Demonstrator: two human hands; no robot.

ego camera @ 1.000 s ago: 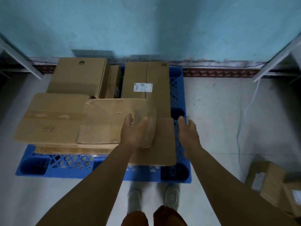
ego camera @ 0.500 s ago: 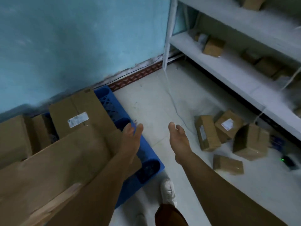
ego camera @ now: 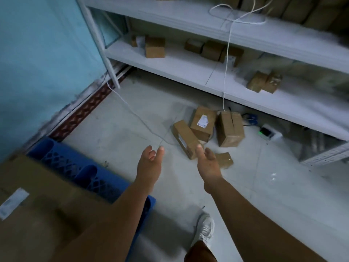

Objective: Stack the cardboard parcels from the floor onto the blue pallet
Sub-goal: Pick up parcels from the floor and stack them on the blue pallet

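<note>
View swung from pallet (ego camera: pixel 62 157), hands toward floor parcels (ego camera: pixel 207 129)

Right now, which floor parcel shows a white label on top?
The middle parcel of the floor cluster, leaning between the long box and the tall box; its white label faces up.

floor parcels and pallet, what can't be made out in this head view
- Long parcel: near end hidden behind right hand.
- Small parcel: partly hidden by that hand.
- Parcel label: text too small.
- Pallet: mostly covered by a blurred box, cut by the left edge.
</note>
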